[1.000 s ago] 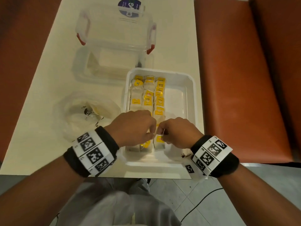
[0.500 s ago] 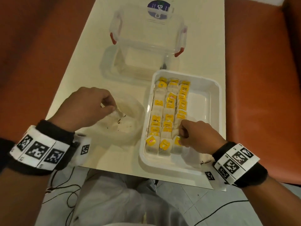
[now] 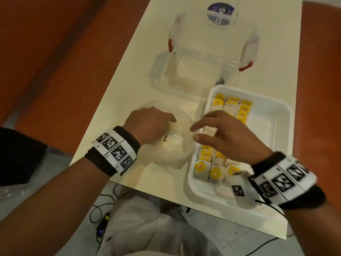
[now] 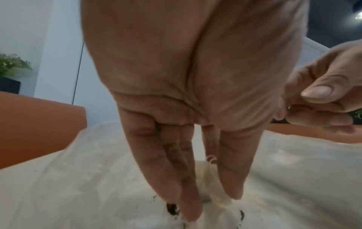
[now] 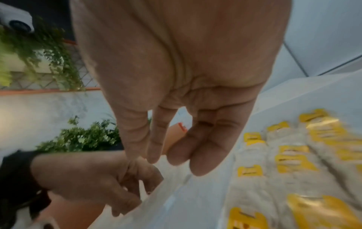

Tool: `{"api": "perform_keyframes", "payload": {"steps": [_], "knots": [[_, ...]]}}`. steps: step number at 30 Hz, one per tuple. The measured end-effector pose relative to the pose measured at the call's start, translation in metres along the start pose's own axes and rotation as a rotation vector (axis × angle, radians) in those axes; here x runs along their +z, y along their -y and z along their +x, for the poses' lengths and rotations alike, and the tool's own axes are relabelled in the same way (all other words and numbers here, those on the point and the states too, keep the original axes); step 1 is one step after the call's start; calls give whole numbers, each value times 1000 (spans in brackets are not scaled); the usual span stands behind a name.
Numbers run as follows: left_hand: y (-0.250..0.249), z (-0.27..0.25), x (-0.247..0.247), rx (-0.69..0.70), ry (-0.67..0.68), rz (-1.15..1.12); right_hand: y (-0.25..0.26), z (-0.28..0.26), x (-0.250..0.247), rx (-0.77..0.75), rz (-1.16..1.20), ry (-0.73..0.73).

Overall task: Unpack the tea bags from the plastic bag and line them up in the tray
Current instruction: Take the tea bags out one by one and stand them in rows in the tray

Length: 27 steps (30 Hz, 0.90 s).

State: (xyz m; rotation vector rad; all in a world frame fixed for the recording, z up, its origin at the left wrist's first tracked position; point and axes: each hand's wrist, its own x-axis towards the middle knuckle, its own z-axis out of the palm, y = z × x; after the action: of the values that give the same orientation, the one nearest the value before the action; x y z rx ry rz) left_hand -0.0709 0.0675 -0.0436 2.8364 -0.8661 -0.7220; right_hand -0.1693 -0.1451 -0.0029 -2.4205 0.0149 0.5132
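The left hand [image 3: 149, 124] reaches down into the plastic bag [image 3: 177, 156], its fingers [image 4: 176, 178] pointing straight down into the film with the thumb alongside. Something pale sits between the fingertips in the left wrist view, but blur hides whether they pinch it or merely touch it, so its grasp cannot be told. The right hand [image 3: 227, 133] hovers over the near-left part of the tray [image 3: 276, 111], fingers relaxed and spread toward the bag, holding nothing; the right wrist view shows its palm bare. It covers the middle stretch of the tea bags [image 3: 212, 169].

The plastic bag is thin, clear and crumpled, lying on the counter [image 3: 129, 78] just left of the tray, with dark crumbs of loose tea scattered inside. Its edges melt into the pale counter surface and are hard to trace. The tray is white, rectangular, with rounded corners and a raised rim; the tea bags stand packed in three rows along its left side, soft off-white paper pouches with yellow tags. The tray's right side shows bare white floor.

Beyond both stands a clear storage box [image 3: 212, 52] with red clips, rigid and see-through, a round purple label at its far edge partly cut off by the frame. Both wrists carry black bands with printed square markers [image 3: 116, 152]. Orange seating [image 3: 55, 52] flanks the counter.
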Motion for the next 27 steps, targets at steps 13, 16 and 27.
{"api": "perform_keyframes", "payload": {"steps": [13,16,27], "knots": [[14,-24,-22,10,-122,-769,4,15,13,84,-217,-81],[9,-25,-32,48,-30,-840,7,6,9,88,-132,-159],[-40,-31,-52,247,63,-796,21,-21,-6,-8,411,-326]]}}
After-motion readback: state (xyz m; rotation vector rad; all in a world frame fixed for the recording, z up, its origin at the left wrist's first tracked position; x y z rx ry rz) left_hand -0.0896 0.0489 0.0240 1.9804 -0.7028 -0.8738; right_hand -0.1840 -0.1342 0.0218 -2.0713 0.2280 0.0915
